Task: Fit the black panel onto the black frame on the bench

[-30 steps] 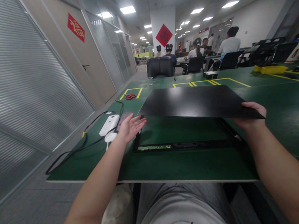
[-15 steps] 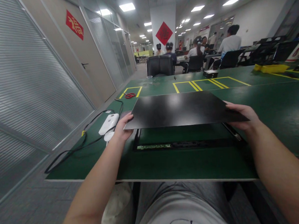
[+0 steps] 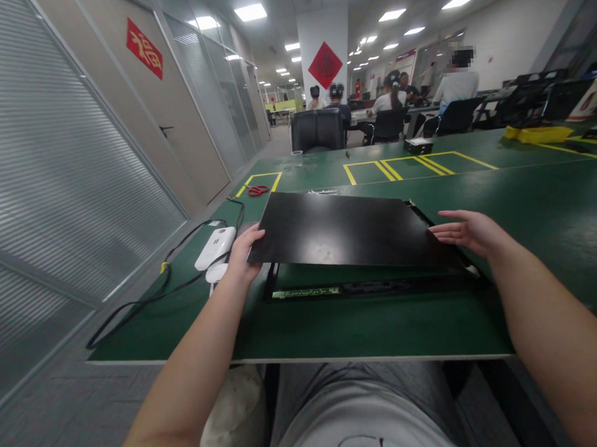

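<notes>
A thin black panel (image 3: 339,229) lies tilted over a black rectangular frame (image 3: 376,287) on the green table (image 3: 334,328). Its far edge rests down on the frame and its near edge is raised. My left hand (image 3: 243,253) grips the panel's near left corner. My right hand (image 3: 466,231) is open, fingers stretched out, touching the panel's right edge. A green circuit strip (image 3: 306,292) shows along the frame's near side, below the lifted edge.
A white device (image 3: 214,248) with black cables (image 3: 147,301) lies left of the frame. Red scissors (image 3: 257,190) sit in a yellow-taped box farther back. A small cup (image 3: 298,158), a black box (image 3: 418,146) and yellow items (image 3: 539,133) are beyond. Several people sit at far desks.
The panel was held up level in my right hand; my left hand took its left corner. It has come down onto the frame at its far side, and my right hand has let go.
</notes>
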Demonstrator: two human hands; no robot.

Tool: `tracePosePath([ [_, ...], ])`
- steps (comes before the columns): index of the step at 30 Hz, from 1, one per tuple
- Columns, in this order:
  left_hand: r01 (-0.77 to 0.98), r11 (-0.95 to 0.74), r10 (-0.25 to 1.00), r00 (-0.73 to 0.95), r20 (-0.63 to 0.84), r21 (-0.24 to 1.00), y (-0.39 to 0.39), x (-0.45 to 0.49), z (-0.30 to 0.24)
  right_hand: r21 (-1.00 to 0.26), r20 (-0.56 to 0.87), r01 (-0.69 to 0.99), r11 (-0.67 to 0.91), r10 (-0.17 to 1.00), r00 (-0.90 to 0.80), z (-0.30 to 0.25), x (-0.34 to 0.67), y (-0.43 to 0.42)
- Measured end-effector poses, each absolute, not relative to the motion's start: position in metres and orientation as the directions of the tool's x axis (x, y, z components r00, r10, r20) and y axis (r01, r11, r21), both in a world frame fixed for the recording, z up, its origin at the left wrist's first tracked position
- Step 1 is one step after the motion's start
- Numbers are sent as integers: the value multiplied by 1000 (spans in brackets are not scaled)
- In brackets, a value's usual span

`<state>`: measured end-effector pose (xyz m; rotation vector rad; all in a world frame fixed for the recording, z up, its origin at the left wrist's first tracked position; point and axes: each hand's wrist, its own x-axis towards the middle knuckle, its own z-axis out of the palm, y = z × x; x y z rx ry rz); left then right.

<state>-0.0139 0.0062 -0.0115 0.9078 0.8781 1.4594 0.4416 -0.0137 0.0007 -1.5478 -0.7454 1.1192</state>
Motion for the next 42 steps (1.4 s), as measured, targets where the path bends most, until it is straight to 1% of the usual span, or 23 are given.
tracePosePath([
  [6,-414,-72,997,-67,48,907,6,-13,-12,-964,-233,30,-263,896,378,-7,443,-10],
  [10,-414,-76,996,-77,49,907,6,-12,-13,-958,-231,74,-278,894,383,-9,443,-8],
  [20,-401,-68,996,-74,42,914,4,-8,-14,-954,-212,108,-278,886,412,-9,442,-8],
  [27,-404,-49,998,-52,30,913,6,-6,-19,-958,-200,95,-269,871,448,-4,442,-9],
  [36,-394,-5,1000,-25,-5,919,4,0,-22,-952,-164,150,-266,859,485,-4,441,-9],
  [42,-398,-1,998,-55,-22,918,1,4,-20,-932,-173,186,-311,833,525,-2,439,-9],
])
